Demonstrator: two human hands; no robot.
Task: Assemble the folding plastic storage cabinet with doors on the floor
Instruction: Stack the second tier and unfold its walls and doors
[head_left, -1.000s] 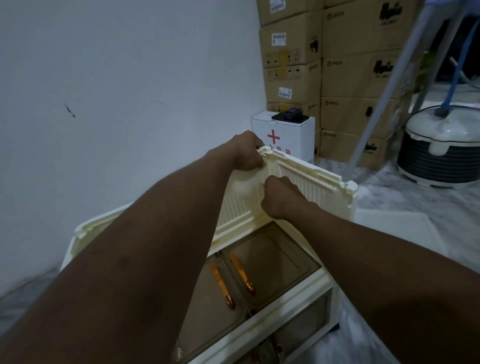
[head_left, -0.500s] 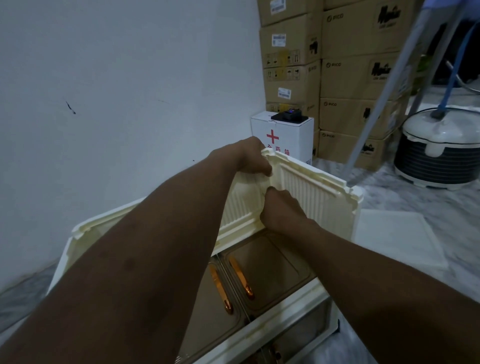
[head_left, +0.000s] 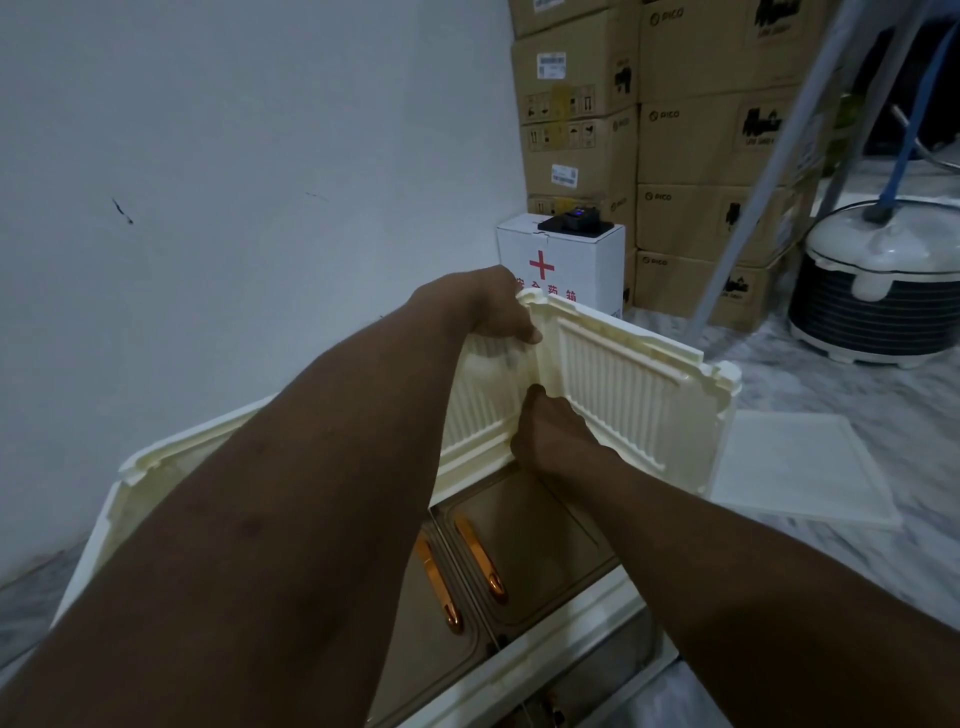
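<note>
A cream plastic folding cabinet (head_left: 530, 670) lies on the floor with its translucent brown doors (head_left: 540, 540) facing up, each bearing an orange handle (head_left: 478, 558). A ribbed cream side panel (head_left: 634, 400) stands raised at the far end, meeting another ribbed panel (head_left: 480, 405) at a corner. My left hand (head_left: 498, 306) grips the top of that corner. My right hand (head_left: 550, 436) is closed on the corner joint lower down, pressing against the ribbed panel.
A loose cream panel (head_left: 795, 467) lies flat on the marble floor to the right. A white first-aid box (head_left: 566, 265) and stacked cardboard boxes (head_left: 691, 145) stand behind. A round white appliance (head_left: 883, 291) sits far right. The white wall (head_left: 234, 182) runs along the left.
The raised panel corner and both hands have shifted slightly right and down in view. My right hand has slid a little lower along the corner joint.
</note>
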